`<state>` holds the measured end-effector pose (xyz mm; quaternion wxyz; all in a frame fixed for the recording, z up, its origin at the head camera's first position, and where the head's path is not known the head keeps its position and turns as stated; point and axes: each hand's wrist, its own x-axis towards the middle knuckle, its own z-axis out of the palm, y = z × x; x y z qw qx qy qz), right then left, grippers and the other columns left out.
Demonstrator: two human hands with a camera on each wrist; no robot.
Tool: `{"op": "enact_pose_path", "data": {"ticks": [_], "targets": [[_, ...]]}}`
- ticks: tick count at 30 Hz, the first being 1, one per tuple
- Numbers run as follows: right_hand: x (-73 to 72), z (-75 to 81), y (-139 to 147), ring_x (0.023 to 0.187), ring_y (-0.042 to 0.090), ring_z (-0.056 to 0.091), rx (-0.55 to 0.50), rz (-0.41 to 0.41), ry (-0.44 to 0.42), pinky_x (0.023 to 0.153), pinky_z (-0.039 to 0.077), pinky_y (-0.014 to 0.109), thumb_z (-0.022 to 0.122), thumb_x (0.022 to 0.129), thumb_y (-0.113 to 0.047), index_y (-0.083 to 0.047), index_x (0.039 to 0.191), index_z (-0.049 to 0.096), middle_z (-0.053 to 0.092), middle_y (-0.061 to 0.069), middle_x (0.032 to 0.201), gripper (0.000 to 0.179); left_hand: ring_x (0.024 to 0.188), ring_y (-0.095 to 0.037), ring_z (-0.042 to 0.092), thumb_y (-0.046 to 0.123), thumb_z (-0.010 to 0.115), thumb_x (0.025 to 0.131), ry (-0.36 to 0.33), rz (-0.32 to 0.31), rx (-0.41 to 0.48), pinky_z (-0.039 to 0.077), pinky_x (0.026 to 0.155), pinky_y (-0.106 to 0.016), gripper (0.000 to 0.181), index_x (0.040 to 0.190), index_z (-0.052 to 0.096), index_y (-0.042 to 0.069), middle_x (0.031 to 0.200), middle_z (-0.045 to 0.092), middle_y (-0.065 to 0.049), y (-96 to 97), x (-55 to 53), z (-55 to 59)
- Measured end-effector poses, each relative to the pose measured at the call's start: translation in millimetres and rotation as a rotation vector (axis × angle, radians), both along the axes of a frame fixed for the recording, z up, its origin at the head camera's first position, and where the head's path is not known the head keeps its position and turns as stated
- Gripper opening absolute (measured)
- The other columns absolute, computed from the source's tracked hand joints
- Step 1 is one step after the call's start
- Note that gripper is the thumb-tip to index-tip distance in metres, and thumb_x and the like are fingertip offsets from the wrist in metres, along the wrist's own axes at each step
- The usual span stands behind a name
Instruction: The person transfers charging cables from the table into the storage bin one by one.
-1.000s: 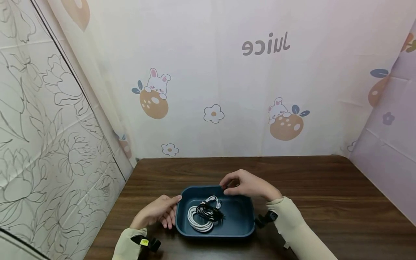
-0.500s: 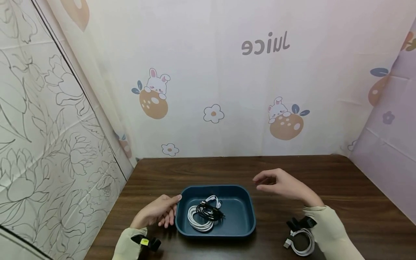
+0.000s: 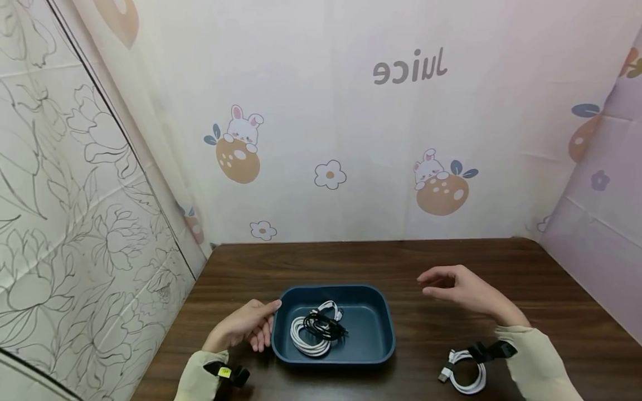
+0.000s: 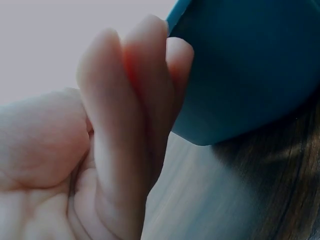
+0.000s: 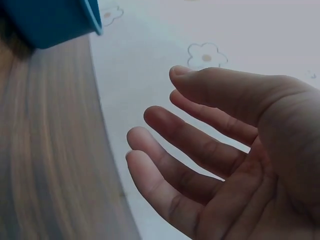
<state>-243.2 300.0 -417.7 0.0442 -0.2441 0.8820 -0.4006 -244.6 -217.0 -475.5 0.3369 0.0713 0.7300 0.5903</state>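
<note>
A dark blue rectangular tray (image 3: 358, 361) sits on the table, holding a coiled white cable (image 3: 300, 344) with a bundled black cable (image 3: 328, 328) lying over it. At the tray's left end is my left hand (image 3: 243, 326), its thumb on the rim and its curled fingers against the outer wall; the left wrist view shows those fingers (image 4: 115, 115) up close beside the blue wall. My right hand (image 3: 466, 289) is in the air right of the tray, fingers loosely bent and holding nothing. Below it, a white USB cable (image 3: 482, 376) lies coiled on the table.
The brown wooden table (image 3: 301, 262) meets a printed curtain (image 3: 371, 139) at the back. Another curtain (image 3: 95, 223) with line-drawn flowers hangs at the left. Black wrist cameras are strapped on both sleeves, the right one just above the loose cable.
My right hand has moved right from the tray's far rim, and the coiled USB cable at the right has come into view. The left hand and tray stay put.
</note>
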Motion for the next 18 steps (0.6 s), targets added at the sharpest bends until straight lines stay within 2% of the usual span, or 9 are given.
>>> {"op": "enact_pose_path", "data": {"ticks": [4, 7, 18], "targets": [[-0.8, -7.1, 10, 0.091, 0.017, 0.071, -0.036, -0.003, -0.044, 0.071, 0.061, 0.029, 0.069, 0.100, -0.019, -0.008, 0.123, 0.070, 0.071, 0.018, 0.115, 0.026, 0.040, -0.008, 0.059, 0.054, 0.048, 0.106, 0.002, 0.005, -0.001, 0.052, 0.040, -0.024, 0.063, 0.070, 0.064, 0.006, 0.055, 0.066, -0.003, 0.0, 0.1, -0.6], [-1.6, -12.0, 17, 0.091, 0.015, 0.071, -0.056, -0.006, -0.059, 0.072, 0.063, 0.031, 0.068, 0.101, -0.018, -0.006, 0.124, 0.069, 0.070, 0.021, 0.117, 0.026, 0.040, -0.008, 0.060, 0.054, 0.047, 0.107, 0.001, 0.007, -0.002, 0.052, 0.040, -0.024, 0.062, 0.070, 0.064, 0.006, 0.056, 0.066, -0.003, 0.4, -0.3, 0.0], [0.5, -22.1, 36, 0.088, 0.012, 0.072, -0.060, -0.049, -0.074, 0.070, 0.063, 0.033, 0.070, 0.100, -0.017, 0.000, 0.125, 0.067, 0.070, 0.020, 0.114, 0.031, 0.041, -0.008, 0.060, 0.054, 0.047, 0.106, 0.007, -0.002, 0.001, 0.053, 0.041, -0.024, 0.063, 0.070, 0.065, 0.006, 0.057, 0.066, -0.002, -0.1, -0.4, -0.8]]}}
